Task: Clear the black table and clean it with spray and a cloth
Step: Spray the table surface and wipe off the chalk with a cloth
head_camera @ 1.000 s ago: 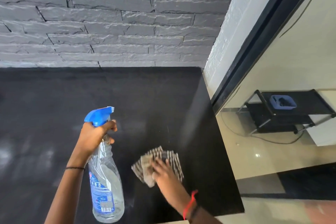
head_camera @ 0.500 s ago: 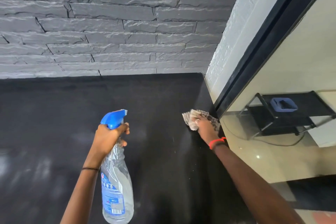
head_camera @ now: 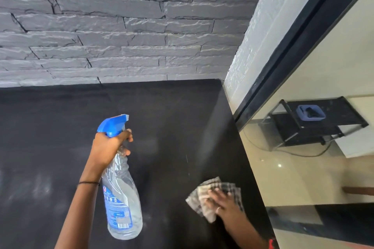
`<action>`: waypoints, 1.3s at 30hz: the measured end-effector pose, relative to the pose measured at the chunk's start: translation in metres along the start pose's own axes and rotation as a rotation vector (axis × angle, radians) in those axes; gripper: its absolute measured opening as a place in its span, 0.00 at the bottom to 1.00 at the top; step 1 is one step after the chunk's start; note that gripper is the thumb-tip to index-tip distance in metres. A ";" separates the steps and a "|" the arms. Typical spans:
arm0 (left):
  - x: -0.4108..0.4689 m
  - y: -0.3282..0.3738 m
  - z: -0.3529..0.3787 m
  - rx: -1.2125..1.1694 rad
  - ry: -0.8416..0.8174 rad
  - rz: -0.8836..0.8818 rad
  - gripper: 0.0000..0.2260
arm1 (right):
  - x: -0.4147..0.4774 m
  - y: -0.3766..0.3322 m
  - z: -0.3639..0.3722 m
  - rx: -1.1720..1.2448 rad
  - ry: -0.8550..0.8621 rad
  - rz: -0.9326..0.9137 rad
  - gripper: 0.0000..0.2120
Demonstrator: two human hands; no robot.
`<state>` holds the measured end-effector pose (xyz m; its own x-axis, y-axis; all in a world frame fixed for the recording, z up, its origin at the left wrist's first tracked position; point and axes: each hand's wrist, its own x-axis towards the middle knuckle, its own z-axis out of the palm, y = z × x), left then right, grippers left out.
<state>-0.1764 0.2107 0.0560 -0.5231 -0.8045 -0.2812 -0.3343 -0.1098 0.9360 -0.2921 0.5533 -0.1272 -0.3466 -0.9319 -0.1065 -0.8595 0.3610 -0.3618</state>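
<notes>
The cloth (head_camera: 202,202) is pressed to the desk (head_camera: 60,127), lower right, by the right hand (head_camera: 224,206), fingers flat. The spray bottle (head_camera: 121,198) is gripped leftward by the left hand (head_camera: 107,147).

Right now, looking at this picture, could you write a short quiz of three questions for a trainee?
1. True or false: the left hand grips the spray bottle near its neck.
2. Where is the cloth? A: draped over the bottle. B: on the black table, under the right hand. C: on the floor.
3. Fill in: the bottle's trigger head is ___ in colour.
Key: 1 true; 2 B; 3 blue.
</notes>
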 end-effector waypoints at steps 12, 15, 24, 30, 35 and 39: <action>0.010 0.006 0.014 0.000 0.014 -0.001 0.04 | 0.163 -0.043 -0.037 0.122 0.179 0.084 0.20; 0.014 0.008 0.009 -0.019 0.041 -0.010 0.04 | 0.129 -0.072 -0.017 0.061 0.041 -0.066 0.18; 0.028 0.010 -0.003 0.006 0.144 -0.032 0.03 | 0.117 0.106 -0.050 0.178 0.111 0.100 0.17; 0.035 0.011 -0.004 0.018 0.193 -0.042 0.02 | 0.279 0.104 -0.108 0.156 0.156 0.255 0.22; 0.049 0.012 -0.003 0.026 0.218 -0.034 0.04 | 0.324 0.030 -0.074 0.077 0.055 0.077 0.18; 0.061 0.016 0.000 0.020 0.223 -0.028 0.03 | 0.264 0.023 -0.052 0.002 0.042 -0.186 0.24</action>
<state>-0.2140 0.1601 0.0536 -0.3274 -0.9108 -0.2514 -0.3630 -0.1244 0.9234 -0.4224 0.3171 -0.1157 -0.1971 -0.9804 0.0009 -0.9094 0.1825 -0.3738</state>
